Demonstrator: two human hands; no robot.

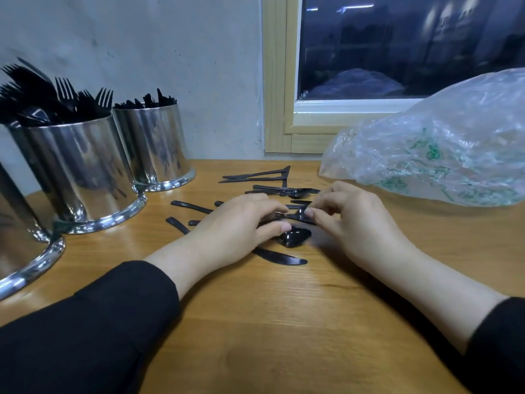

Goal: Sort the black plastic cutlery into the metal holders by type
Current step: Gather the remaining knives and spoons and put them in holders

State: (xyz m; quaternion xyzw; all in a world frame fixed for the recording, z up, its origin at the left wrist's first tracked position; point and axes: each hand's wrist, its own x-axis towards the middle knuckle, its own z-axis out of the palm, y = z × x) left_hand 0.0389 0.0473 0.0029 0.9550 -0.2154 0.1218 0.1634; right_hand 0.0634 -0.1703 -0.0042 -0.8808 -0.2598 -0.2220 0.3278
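Black plastic cutlery lies scattered on the wooden table [284,322]: knives [255,175] at the back, a spoon [298,191] behind my hands, a knife [279,257] in front. My left hand [235,226] lies over several pieces, its thumb touching a stack of spoon bowls [295,237]. My right hand [349,214] pinches a black spoon [298,215] with its fingertips. Three metal holders stand at the left: one with forks [76,166], one with handles showing [153,146], and one cut off by the frame edge [17,237].
A crumpled clear plastic bag [431,152] with green print lies at the back right. A wall and a wood-framed window [278,81] stand directly behind the table. Bare table surface stretches in front of my hands.
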